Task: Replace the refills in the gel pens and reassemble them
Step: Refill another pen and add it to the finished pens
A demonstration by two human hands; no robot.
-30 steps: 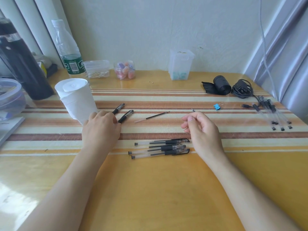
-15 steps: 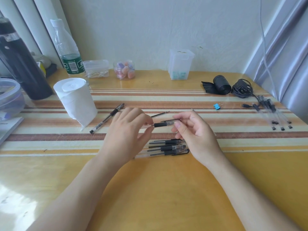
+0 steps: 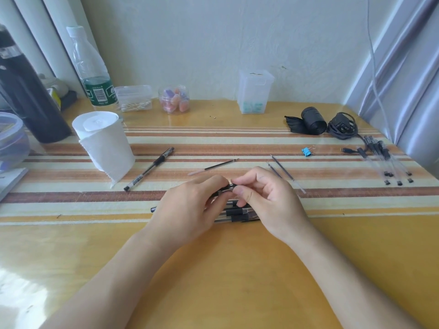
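My left hand (image 3: pixel 190 210) and my right hand (image 3: pixel 266 198) meet over the middle of the table and both hold one gel pen (image 3: pixel 225 188); only its black grip part shows between the fingertips. Under the hands lies a small bunch of gel pens (image 3: pixel 237 213), partly hidden. One assembled pen (image 3: pixel 149 168) lies at an angle to the left. A used refill (image 3: pixel 213 166) lies just beyond the hands. Two thin refills (image 3: pixel 282 172) lie to the right of my right hand. Several more pens (image 3: pixel 387 160) lie at the far right.
A white paper roll (image 3: pixel 104 146) stands at the left, a black flask (image 3: pixel 26 96) and a water bottle (image 3: pixel 91 72) behind it. Along the wall stand a cotton swab box (image 3: pixel 134 98), a jar (image 3: pixel 174 99) and a clear container (image 3: pixel 254 91). A blue clip (image 3: pixel 307 151), black roll (image 3: pixel 312 121) and cable (image 3: pixel 342 125) lie right.
My left hand left the pen beside the paper roll and came to the middle. Both hands have since closed in on the single pen, fingertips nearly touching, and lowered over the bunch.
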